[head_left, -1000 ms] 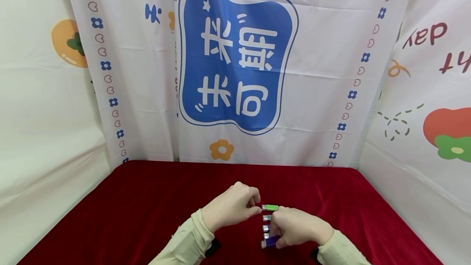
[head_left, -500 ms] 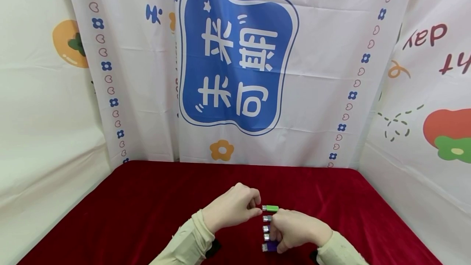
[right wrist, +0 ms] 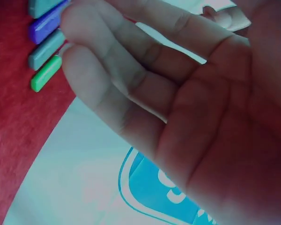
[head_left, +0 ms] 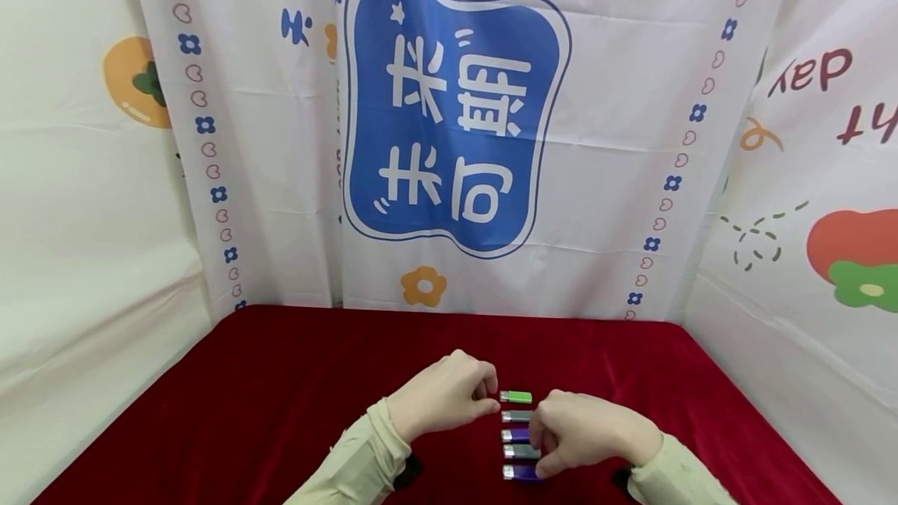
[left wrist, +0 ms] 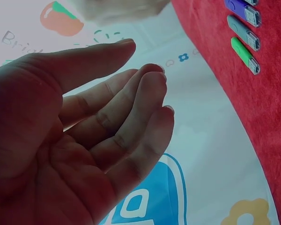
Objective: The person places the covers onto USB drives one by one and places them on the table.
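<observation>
Several USB sticks lie in a column on the red cloth, their metal plugs toward the left. From far to near they are a green USB stick [head_left: 521,397], a grey one [head_left: 516,416], a purple one [head_left: 515,436], another grey one [head_left: 521,452] and a second purple one [head_left: 521,472]. My left hand [head_left: 445,392] hovers left of the column, fingers loosely bent, holding nothing. At the right ends of the nearer sticks is my right hand [head_left: 589,431]; its thumb is close to the nearest purple stick, and whether it touches cannot be told. Its relaxed fingers hold nothing in the right wrist view.
Red velvet cloth [head_left: 316,396] covers the table. White printed curtains [head_left: 610,139] stand at the back and both sides. Dark wrist devices [head_left: 407,474] show under the sleeves.
The nearest purple USB stick was pinched by my right hand, then straightened in line with the others and let go. My right hand has since drawn back rightward. My left hand has stayed put.
</observation>
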Motion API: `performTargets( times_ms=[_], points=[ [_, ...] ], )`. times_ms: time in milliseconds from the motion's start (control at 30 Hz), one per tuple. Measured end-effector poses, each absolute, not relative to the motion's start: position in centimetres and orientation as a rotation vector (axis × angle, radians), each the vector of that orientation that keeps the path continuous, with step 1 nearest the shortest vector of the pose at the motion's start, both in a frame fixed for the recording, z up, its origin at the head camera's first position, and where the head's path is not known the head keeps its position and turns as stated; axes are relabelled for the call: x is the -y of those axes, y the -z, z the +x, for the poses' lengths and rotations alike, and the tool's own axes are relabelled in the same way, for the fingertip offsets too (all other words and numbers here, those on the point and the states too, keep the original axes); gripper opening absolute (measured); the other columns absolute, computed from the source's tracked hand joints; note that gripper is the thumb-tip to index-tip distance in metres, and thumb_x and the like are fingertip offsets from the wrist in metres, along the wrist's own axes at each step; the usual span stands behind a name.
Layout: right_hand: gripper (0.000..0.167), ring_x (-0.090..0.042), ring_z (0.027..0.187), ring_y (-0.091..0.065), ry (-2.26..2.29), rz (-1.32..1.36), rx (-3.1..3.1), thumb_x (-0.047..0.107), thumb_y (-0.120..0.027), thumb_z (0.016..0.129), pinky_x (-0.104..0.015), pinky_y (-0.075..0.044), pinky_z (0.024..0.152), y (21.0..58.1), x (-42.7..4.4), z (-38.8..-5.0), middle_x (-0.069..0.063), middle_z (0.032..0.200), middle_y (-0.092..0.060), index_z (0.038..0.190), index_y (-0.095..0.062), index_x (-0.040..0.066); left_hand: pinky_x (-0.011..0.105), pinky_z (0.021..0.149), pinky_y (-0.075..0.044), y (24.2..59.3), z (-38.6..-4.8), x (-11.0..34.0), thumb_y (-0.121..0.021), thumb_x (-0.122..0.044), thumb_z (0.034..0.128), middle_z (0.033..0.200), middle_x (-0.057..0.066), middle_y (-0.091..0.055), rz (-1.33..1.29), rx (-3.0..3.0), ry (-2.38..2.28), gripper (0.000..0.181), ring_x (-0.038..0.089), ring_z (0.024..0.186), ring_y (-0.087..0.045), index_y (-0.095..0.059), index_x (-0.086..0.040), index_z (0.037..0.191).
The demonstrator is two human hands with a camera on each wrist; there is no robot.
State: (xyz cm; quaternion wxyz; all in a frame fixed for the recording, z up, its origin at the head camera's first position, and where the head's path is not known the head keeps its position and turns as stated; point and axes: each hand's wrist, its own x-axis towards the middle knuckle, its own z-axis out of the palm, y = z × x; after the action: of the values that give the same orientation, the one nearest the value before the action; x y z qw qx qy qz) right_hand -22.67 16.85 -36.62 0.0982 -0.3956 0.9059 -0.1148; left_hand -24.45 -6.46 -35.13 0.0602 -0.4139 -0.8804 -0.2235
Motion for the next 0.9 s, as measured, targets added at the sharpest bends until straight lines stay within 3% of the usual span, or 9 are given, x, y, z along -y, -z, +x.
performTargets(
  times_ms=[233, 400, 533, 633, 900],
  points=[
    [0.02, 0.006, 0.055, -0.048, 0.162, -1.24, -2.672, 0.035, -0.085, 0.076, -0.015, -0.041, 0.051, 37.4, -18.5, -21.3, 0.024, 0.052, -0.045, 0.08, -0.072, 0.02, 0.014, 0.058, -0.046, 35.2, -24.3, 6.4, -0.078, -0.018, 0.0862, 0.075, -0.012, -0.063, -1.221, 2.718, 0.619, 0.01, -0.003, 0.063, -0.054, -0.074, -0.011, 0.092],
    [0.034, 0.008, 0.058, -0.049, 0.146, -1.336, -2.655, 0.05, -0.08, 0.078, -0.012, -0.04, 0.051, 38.1, -19.3, -21.2, 0.025, 0.058, -0.051, 0.08, -0.072, 0.017, 0.014, 0.058, -0.046, 35.2, -24.3, 6.6, -0.078, -0.019, 0.0864, 0.075, -0.013, -0.062, -1.22, 2.722, 0.601, 0.01, -0.003, 0.062, -0.054, -0.074, -0.011, 0.093],
    [0.018, 0.007, 0.056, -0.048, 0.152, -1.309, -2.645, 0.033, -0.08, 0.081, -0.012, -0.041, 0.05, 38.6, -19.3, -20.8, 0.023, 0.067, -0.054, 0.078, -0.068, 0.02, 0.014, 0.058, -0.046, 35.2, -24.4, 6.7, -0.078, -0.019, 0.0865, 0.075, -0.013, -0.062, -1.227, 2.723, 0.603, 0.01, -0.003, 0.062, -0.054, -0.074, -0.012, 0.093],
    [0.016, 0.005, 0.055, -0.047, 0.145, -1.282, -2.639, 0.019, -0.079, 0.081, -0.013, -0.04, 0.05, 39.1, -19.2, -20.4, 0.023, 0.067, -0.051, 0.075, -0.065, 0.023, 0.014, 0.057, -0.046, 35.2, -24.4, 6.6, -0.078, -0.018, 0.0865, 0.074, -0.012, -0.062, -1.236, 2.726, 0.607, 0.01, -0.002, 0.061, -0.054, -0.074, -0.012, 0.092],
    [0.019, 0.01, 0.054, -0.046, 0.178, -1.351, -2.58, 0.02, -0.072, 0.09, -0.012, -0.039, 0.048, 40.0, -19.0, -20.3, 0.026, 0.061, -0.048, 0.072, -0.065, 0.026, 0.015, 0.056, -0.046, 35.1, -24.3, 6.6, -0.078, -0.019, 0.0866, 0.071, -0.013, -0.059, -1.225, 2.754, 0.605, 0.008, -0.001, 0.059, -0.054, -0.073, -0.013, 0.089]
  ],
)
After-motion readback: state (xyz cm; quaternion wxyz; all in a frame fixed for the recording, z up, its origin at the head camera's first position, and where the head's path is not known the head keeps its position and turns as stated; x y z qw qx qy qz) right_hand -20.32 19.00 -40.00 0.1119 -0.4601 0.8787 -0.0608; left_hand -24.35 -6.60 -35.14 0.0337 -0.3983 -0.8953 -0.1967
